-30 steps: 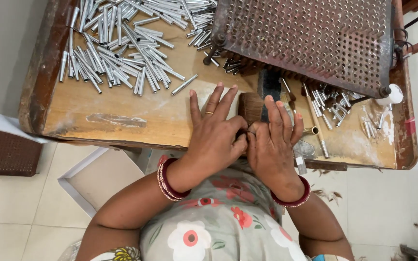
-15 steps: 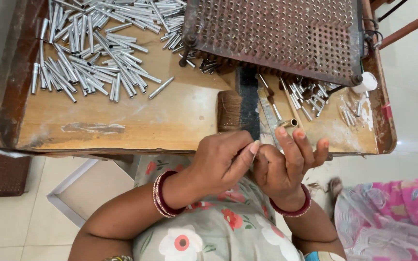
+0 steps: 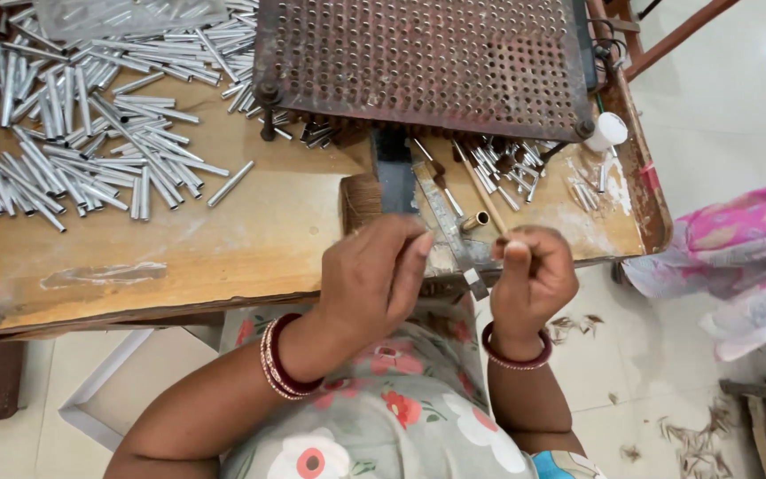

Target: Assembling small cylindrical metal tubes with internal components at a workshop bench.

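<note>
Both hands' grip (image 3: 383, 279) (image 3: 529, 275) curled, contents unclear, above tray (image 3: 179, 266) of metal tubes (image 3: 90, 151).

A thin tan wooden stick (image 3: 487, 200) was held slanted at its near end by the right hand (image 3: 532, 277), its far end lying among short silver metal tubes (image 3: 507, 167) on the worktop (image 3: 250, 239).

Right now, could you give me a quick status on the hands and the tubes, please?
Left hand and right hand raised at the tray's near edge, fingers pinched; contents too small to tell. Loose metal tubes heaped far left. Perforated plate stands beyond the hands.
</note>
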